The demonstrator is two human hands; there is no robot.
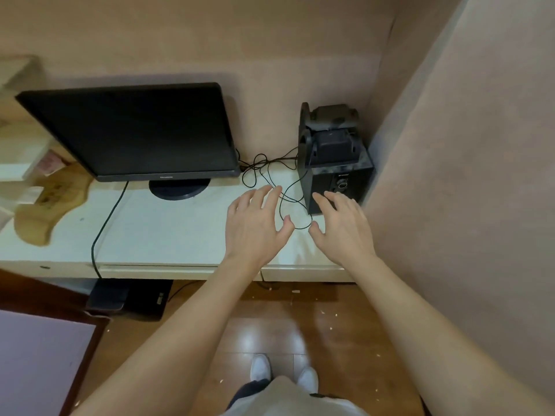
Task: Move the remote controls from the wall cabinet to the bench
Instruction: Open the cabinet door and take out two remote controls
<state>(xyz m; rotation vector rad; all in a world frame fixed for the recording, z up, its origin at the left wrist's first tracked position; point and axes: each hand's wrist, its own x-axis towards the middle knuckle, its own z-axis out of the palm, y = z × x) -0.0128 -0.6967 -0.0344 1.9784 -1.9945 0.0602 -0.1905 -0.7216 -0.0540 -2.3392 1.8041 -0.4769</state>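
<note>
Remote controls: none can be made out anywhere in the head view; no wall cabinet shows either, so which way they lie from the hands, and how their long axis runs, cannot be told.
Left hand (255, 223): open, fingers spread, palm down, holding nothing; it hovers over the right part of the white tabletop (168, 232), toward its front edge.
Right hand (342, 226): also open and empty, fingers spread, just in front of the black speaker (339, 178) that stands at the tabletop's back right corner.
Between the hands: a loose loop of thin black cable (270, 172) trails across the surface from behind the monitor (132, 130) toward the speaker.
Nearer hand: neither can be judged nearer to a remote; the two hands sit side by side at about the same reach, the right one closer to the side wall (465, 175).
Likely stage: judging by the empty hands, either nothing has been fetched or a load has just been set down; the coming move probably calls for turning toward the cabinet, out of view.
Risk: fingers could snag the cable when the hands pull back.
</note>
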